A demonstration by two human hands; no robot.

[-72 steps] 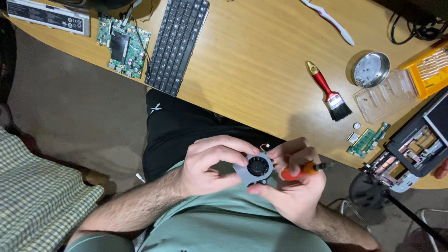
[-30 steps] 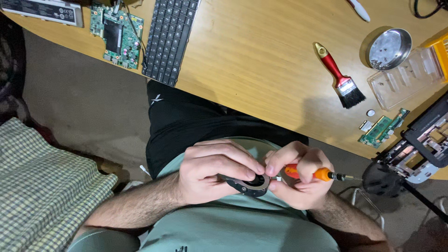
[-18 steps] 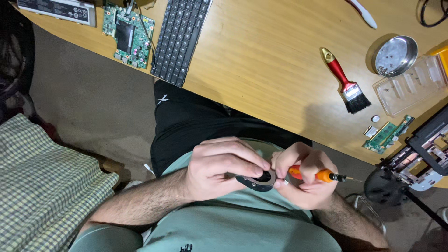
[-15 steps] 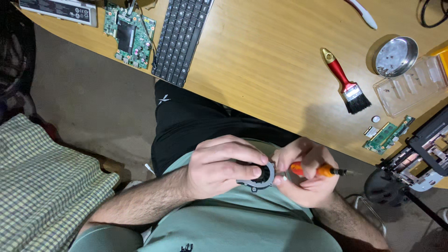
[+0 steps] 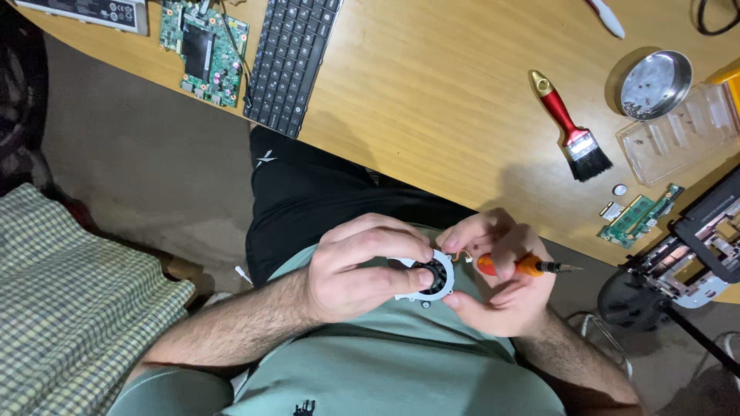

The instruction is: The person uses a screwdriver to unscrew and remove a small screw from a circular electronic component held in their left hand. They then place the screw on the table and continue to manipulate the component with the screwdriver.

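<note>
A small round cooling fan (image 5: pixel 430 277) with a grey metal frame and black blades is held over my lap, between both hands. My left hand (image 5: pixel 358 266) grips its left side, fingers curled over the top. My right hand (image 5: pixel 497 273) supports the fan's right edge with its fingertips. An orange-handled screwdriver (image 5: pixel 524 266) is clamped in the same hand, tip pointing right, away from the fan.
The wooden table (image 5: pixel 432 100) carries a keyboard (image 5: pixel 291 62), a green circuit board (image 5: pixel 202 50), a red-handled brush (image 5: pixel 570 127), a metal bowl (image 5: pixel 655 83), a clear plastic tray (image 5: pixel 682 131), a memory stick (image 5: pixel 636 219) and an opened laptop chassis (image 5: pixel 697 246). Checked cloth (image 5: pixel 69 300) lies at the left.
The fan has turned in my hands from edge-on to face-up, so its blades show. Both hands stay over my lap, and the screwdriver remains in my right hand.
</note>
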